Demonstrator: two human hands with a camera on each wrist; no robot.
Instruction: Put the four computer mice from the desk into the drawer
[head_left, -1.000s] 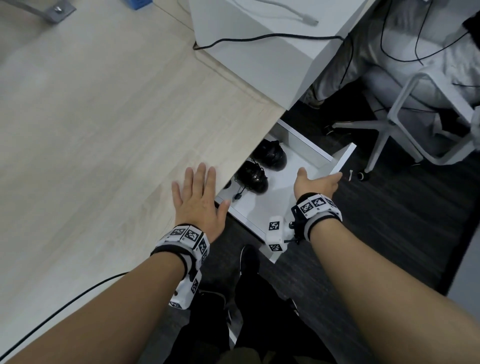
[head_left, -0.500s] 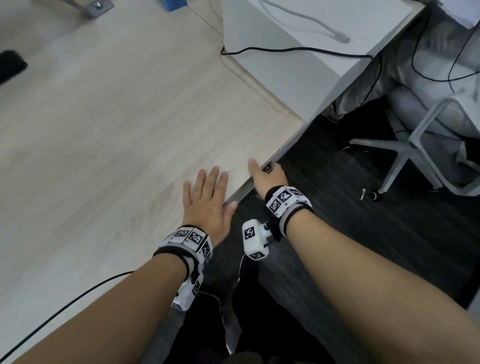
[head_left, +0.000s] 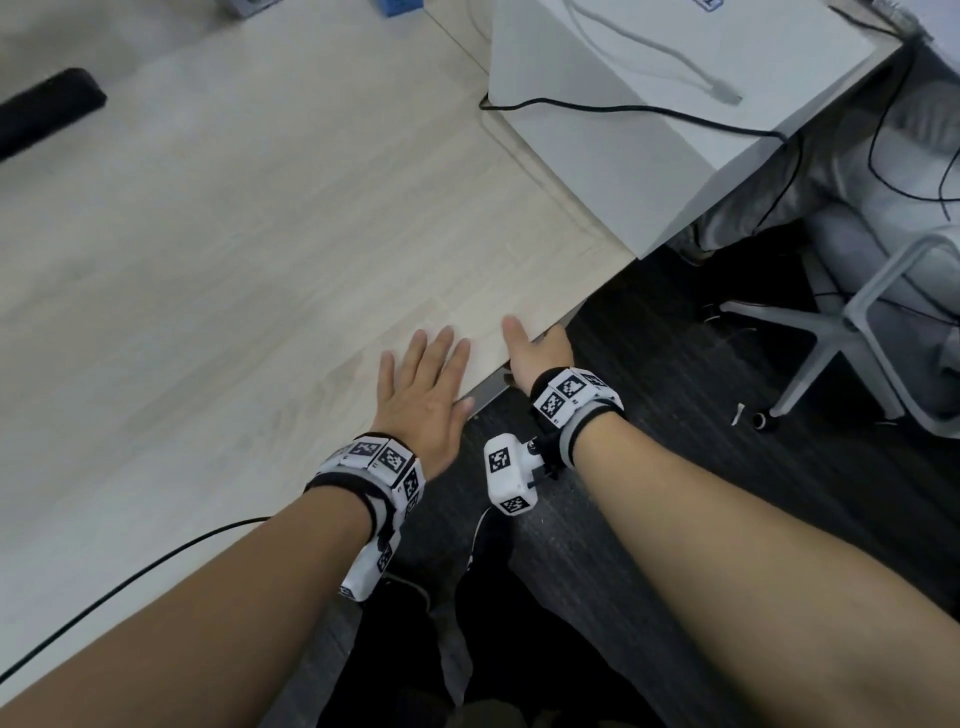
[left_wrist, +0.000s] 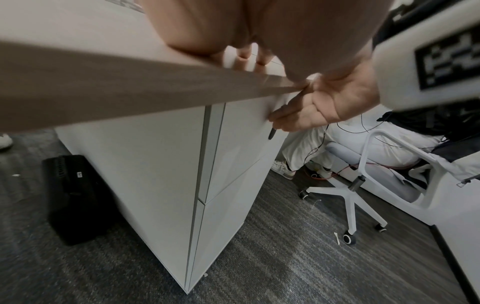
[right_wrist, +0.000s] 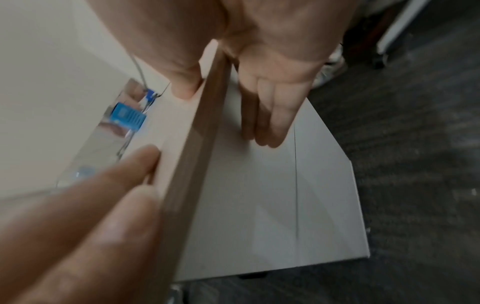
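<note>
With the drawer (left_wrist: 241, 131) pushed flush into the white cabinet, the right hand (head_left: 537, 353) lies against its front just under the desk (head_left: 260, 234) edge, fingers straight and held together on the panel, thumb resting over the desktop; to me that reads as the closing push. Flat on the wood just beside it, the left hand (head_left: 423, 389) has its fingers straight and slightly spread, holding nothing, probably bracing the body. None of the 4 mice shows on the desk or anywhere else, so I take them to be inside the closed drawer, though that is hidden. Farther along the desk sit a white box (head_left: 649, 104) with a black cable (head_left: 623, 108) draped across it and a dark object (head_left: 47, 109) at the far left. A white swivel chair (head_left: 857, 332) stands on the dark carpet to the right, well apart from the cabinet, blocking nothing.
</note>
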